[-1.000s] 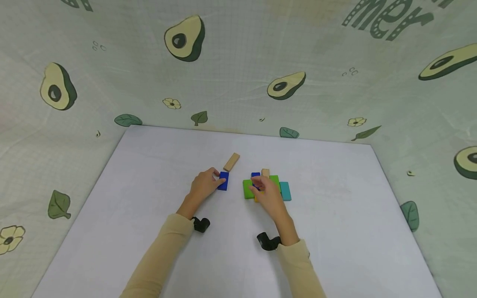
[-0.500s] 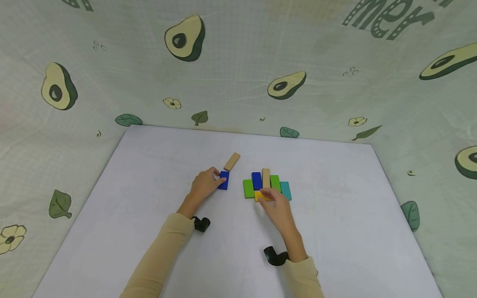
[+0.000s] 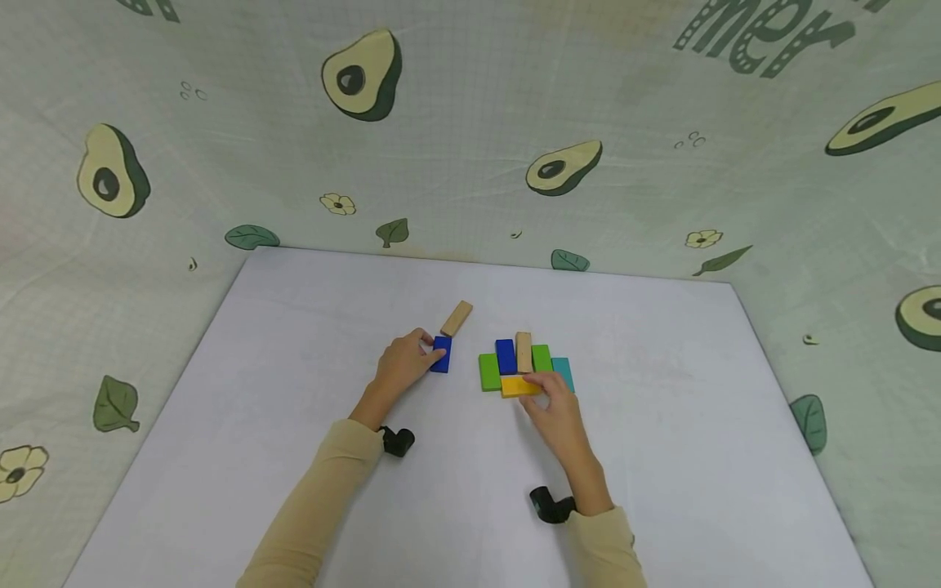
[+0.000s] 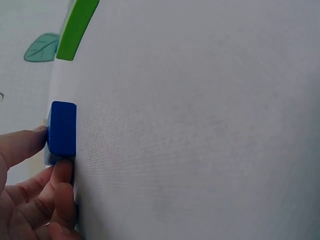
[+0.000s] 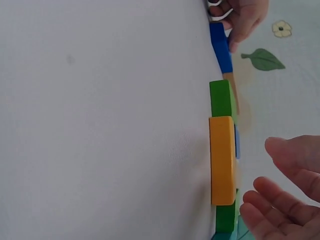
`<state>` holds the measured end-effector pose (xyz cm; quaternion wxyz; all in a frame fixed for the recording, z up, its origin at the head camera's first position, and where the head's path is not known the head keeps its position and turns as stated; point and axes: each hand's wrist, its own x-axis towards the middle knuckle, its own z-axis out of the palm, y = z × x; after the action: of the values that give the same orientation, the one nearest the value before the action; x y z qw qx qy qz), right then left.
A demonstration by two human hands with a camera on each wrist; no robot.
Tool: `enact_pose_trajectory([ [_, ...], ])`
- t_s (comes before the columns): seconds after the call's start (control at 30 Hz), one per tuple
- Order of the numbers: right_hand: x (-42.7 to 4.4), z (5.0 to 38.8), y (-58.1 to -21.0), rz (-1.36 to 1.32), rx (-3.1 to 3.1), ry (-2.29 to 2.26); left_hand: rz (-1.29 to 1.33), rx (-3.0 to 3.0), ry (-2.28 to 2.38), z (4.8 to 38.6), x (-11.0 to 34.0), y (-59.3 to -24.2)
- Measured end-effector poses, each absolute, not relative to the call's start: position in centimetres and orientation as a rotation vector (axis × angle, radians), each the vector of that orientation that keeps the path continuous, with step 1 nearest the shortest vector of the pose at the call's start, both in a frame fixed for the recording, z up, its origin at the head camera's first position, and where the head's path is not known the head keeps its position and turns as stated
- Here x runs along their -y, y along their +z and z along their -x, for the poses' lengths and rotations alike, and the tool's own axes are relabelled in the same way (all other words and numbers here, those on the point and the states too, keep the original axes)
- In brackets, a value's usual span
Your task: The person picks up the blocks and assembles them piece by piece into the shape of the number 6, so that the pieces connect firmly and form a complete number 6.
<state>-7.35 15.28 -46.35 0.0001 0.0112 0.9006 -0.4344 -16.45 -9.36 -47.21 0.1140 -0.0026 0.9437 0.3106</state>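
Note:
My left hand (image 3: 400,365) holds a blue block (image 3: 441,344) between thumb and fingers; the left wrist view shows the thumb on one side of that blue block (image 4: 63,129) and fingers on the other. The right hand (image 3: 560,418) hovers at the right end of a yellow block (image 3: 518,387). In the right wrist view the fingers of the right hand (image 5: 290,190) are spread beside the yellow block (image 5: 222,160), holding nothing. Behind it stand side by side a green block (image 3: 489,372), another blue block (image 3: 506,357), a wooden block (image 3: 524,352), a second green block (image 3: 541,358) and a teal block (image 3: 562,370).
Another wooden block (image 3: 457,318) lies slanted just behind the held blue one. The white table (image 3: 294,327) ends at a curtain (image 3: 456,155) printed with avocados and leaves. Black wrist cameras hang at both wrists.
My right hand has drawn back toward the near side and rightward, uncovering the blue, wooden and yellow blocks. The left hand keeps its place on its blue block.

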Motion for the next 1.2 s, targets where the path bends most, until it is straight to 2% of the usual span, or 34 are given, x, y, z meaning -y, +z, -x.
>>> enact_pose_trajectory([
  [0.37, -15.4, 8.6, -46.7, 0.107, -2.934, -1.145, 0.01, -2.763, 0.913, 16.7, 9.4, -47.6],
  [1.2, -15.0, 9.7, -46.9, 0.25, -2.972, -0.897, 0.035, -2.739, 0.926, 16.7, 9.4, -47.4],
])
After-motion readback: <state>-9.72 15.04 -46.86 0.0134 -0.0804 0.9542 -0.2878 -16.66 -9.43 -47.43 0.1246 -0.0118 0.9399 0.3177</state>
